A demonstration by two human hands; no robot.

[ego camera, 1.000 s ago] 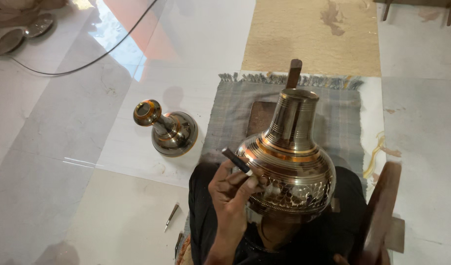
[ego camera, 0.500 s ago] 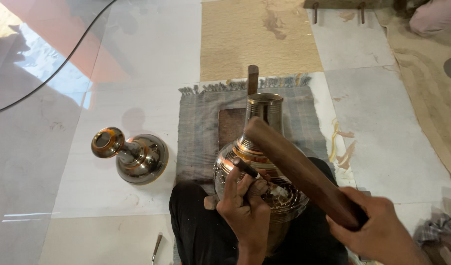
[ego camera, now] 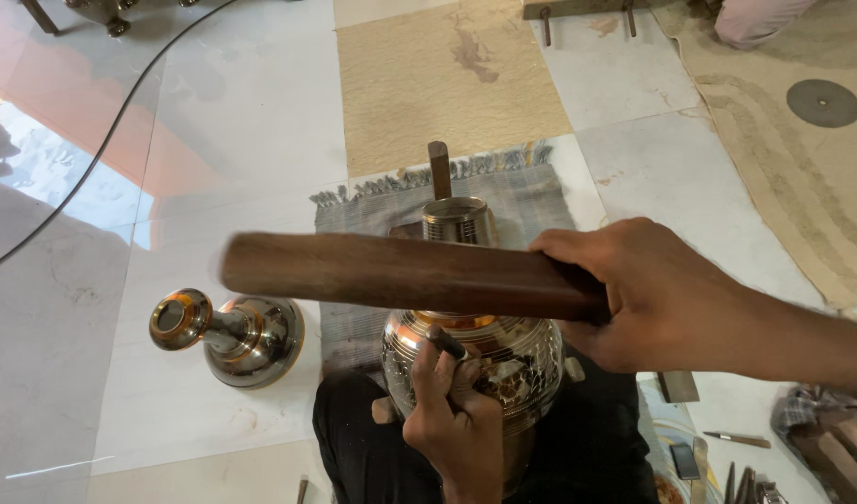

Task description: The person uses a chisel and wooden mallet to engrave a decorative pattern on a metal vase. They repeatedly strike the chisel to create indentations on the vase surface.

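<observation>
Head view: person seated on a tiled floor, looking down at both hands.
Right hand: fingers wrapped tight round one end of a brown wooden rod, held level across the picture above the vessel.
Left hand: closed round a small dark chisel, its tip set against the vessel's shoulder.
Vessel: engraved metal vase, brass and silver banded, upright between the person's legs, neck open to the camera.
Under vessel: grey fringed cloth with a wooden block behind the neck.
Left of vessel: a second metal piece, flared base with a brass-rimmed neck, lying tilted on the tiles, well apart.
Lower right: loose small tools on the floor.
</observation>
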